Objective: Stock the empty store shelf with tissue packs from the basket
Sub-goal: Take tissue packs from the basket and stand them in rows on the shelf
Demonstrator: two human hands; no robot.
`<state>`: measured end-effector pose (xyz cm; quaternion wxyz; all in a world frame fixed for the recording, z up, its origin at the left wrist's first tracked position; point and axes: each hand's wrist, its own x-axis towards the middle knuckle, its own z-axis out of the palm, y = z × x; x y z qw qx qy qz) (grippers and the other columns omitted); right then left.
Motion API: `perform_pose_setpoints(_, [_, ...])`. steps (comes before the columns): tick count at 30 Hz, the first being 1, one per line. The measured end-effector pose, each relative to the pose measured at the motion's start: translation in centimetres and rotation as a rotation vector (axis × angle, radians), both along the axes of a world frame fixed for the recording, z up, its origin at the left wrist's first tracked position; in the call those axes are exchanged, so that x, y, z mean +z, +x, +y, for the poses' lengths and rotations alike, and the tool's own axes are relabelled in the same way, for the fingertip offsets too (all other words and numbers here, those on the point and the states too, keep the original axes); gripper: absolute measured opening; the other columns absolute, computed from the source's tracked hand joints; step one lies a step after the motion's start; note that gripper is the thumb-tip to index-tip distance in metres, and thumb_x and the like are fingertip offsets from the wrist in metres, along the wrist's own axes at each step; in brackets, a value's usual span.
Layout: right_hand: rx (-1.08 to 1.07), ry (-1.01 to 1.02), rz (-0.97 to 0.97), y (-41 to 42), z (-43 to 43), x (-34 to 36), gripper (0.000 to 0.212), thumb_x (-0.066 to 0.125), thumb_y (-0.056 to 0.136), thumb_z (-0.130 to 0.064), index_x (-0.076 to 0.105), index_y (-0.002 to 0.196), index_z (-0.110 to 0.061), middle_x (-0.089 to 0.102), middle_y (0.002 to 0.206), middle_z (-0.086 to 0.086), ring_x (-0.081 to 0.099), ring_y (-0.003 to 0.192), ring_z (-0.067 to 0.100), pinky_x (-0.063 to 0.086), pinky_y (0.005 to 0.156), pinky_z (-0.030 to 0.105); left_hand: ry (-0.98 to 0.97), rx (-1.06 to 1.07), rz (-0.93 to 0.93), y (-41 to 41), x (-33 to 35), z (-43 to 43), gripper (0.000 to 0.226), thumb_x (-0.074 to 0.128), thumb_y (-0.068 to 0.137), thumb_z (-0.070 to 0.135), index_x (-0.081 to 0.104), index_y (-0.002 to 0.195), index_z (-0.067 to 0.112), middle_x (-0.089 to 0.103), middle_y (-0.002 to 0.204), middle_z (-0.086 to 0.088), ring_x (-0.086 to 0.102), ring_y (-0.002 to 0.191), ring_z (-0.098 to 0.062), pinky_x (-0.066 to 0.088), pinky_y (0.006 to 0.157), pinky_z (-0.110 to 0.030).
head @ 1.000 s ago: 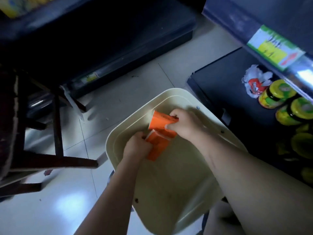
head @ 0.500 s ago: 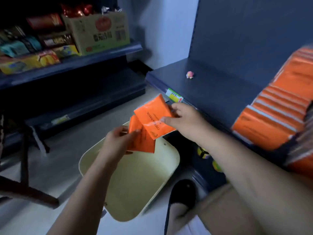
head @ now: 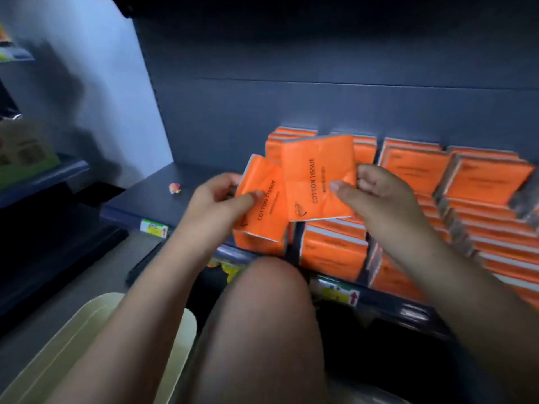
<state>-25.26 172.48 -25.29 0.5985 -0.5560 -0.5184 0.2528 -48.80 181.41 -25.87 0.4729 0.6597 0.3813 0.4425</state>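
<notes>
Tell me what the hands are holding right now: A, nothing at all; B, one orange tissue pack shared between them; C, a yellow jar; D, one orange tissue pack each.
D: the left hand pinches one orange tissue pack and the right hand grips a second pack, both held over the shelf.

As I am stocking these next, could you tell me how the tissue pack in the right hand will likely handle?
The tissue pack is probably soft: its wrapper creases where the right hand pinches it. It seems light, as a pinch at one edge carries it, and too flat to roll.
</notes>
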Motion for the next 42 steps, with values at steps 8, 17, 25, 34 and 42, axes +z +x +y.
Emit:
perform_pose_setpoints(8, [-0.217, -0.011, 0.2, 10.9, -3.5, -0.9, 0.027, 0.078, 0.084, -0.037, 0.076, 0.102, -0.017, 0.077, 0.107, 0.015, 0.073, 0.099, 0.031, 0.056, 0.097, 0.058, 0.132, -0.232, -0.002, 13.2, 3.6, 3.3, 0.028, 0.077, 0.089, 0.002, 0.066, 0.112, 0.011, 0.066, 0.087, -0.004, 0.069, 0.074, -0.012, 0.054, 0.066, -0.023])
perform_pose_setpoints(17, [-0.407, 0.042, 0.301, 16.2, -2.0, -1.5, 0.034, 0.071, 0.094, -0.008, 0.061, 0.127, -0.009, 0.079, 0.103, 0.005, 0.078, 0.093, 0.018, 0.063, 0.073, 0.033, 0.3, -0.286, 0.171, 21.4, 3.8, 8.2, 0.025, 0.081, 0.08, 0.014, 0.074, 0.102, 0.024, 0.069, 0.097, -0.005, 0.067, 0.086, -0.016, 0.06, 0.091, -0.048])
perform_pose_setpoints(25, [-0.436, 0.064, 0.319, 16.9, -0.4, -1.9, 0.069, 0.07, 0.094, -0.004, 0.04, 0.15, -0.032, 0.071, 0.123, 0.005, 0.076, 0.101, 0.021, 0.064, 0.071, 0.038, 0.456, -0.254, 0.364, 23.2, 2.8, 11.2, 0.026, 0.079, 0.085, 0.013, 0.078, 0.109, 0.023, 0.076, 0.106, 0.009, 0.071, 0.098, -0.01, 0.057, 0.095, -0.033])
perform_pose_setpoints(34, [-0.47, -0.001, 0.296, 16.7, 0.8, -2.4, 0.059, 0.081, 0.085, -0.008, 0.052, 0.131, -0.029, 0.077, 0.111, 0.001, 0.076, 0.101, 0.02, 0.06, 0.09, 0.05, 0.671, -0.154, 0.561, 22.9, 1.0, 12.5, 0.048, 0.063, 0.075, 0.03, 0.075, 0.122, 0.032, 0.073, 0.121, 0.009, 0.063, 0.118, -0.026, 0.05, 0.103, -0.047])
perform_pose_setpoints(42, [-0.484, -0.014, 0.28, 16.0, 1.5, -2.2, 0.057, 0.085, 0.081, -0.008, 0.051, 0.121, -0.029, 0.076, 0.108, -0.002, 0.074, 0.095, 0.009, 0.057, 0.084, 0.034, 0.948, 0.096, 0.632, 23.4, -0.1, 11.5, 0.04, 0.055, 0.079, 0.021, 0.074, 0.115, 0.021, 0.068, 0.119, -0.001, 0.053, 0.121, -0.04, 0.046, 0.099, -0.05])
